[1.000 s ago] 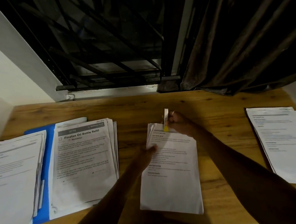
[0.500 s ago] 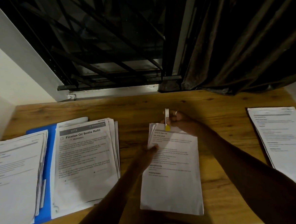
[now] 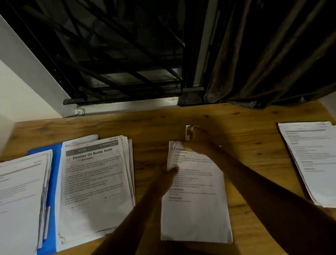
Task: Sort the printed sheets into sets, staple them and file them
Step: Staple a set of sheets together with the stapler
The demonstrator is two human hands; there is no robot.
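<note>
A set of printed sheets lies in the middle of the wooden desk. My left hand presses on its left edge, thumb on the paper. My right hand is closed on a small stapler with a yellow end, set over the set's top edge. A stack headed "Finalize Oil Bottle Refill" lies on an open blue folder at the left, beside another stack on the folder's left half. A further pile of sheets lies at the right.
A barred dark window and a dark curtain stand behind the desk. White walls close in at the left and the far right. Bare wood shows along the back of the desk and between the piles.
My right hand has tipped the stapler lower over the top edge of the middle set, and its yellow end now sits on the paper. My left hand stays on the left edge.
</note>
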